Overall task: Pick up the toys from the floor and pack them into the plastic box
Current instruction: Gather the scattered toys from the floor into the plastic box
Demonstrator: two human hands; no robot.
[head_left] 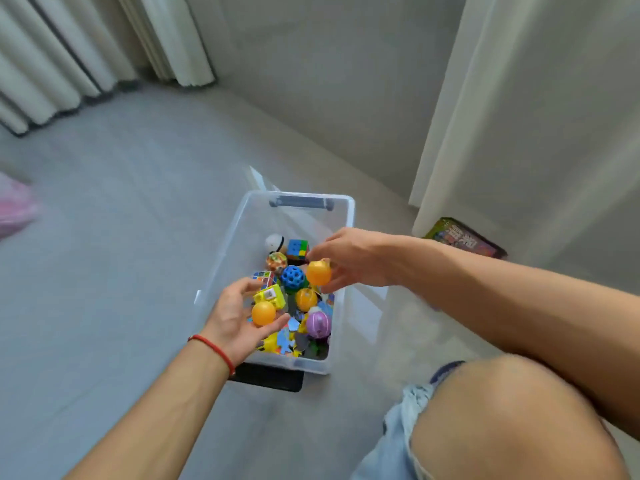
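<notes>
The clear plastic box (346, 216) stands on the grey floor, with several toys inside: a blue holed ball (292, 277), colour cubes (298, 249), a purple ball (318, 324), a yellow block toy (270, 296). My left hand (235, 317) is over the box's left rim, palm up, with an orange ball (263, 314) cradled in its curled fingers. My right hand (356, 259) hovers over the box from the right and pinches a second orange ball (318, 273) at the fingertips.
A colourful flat game box (464, 239) lies on the floor by the white door frame at right. A pink item (15, 209) sits at the left edge. Curtains hang at top left. A black flat object (270, 377) lies under the box's near end. My knee is at bottom right.
</notes>
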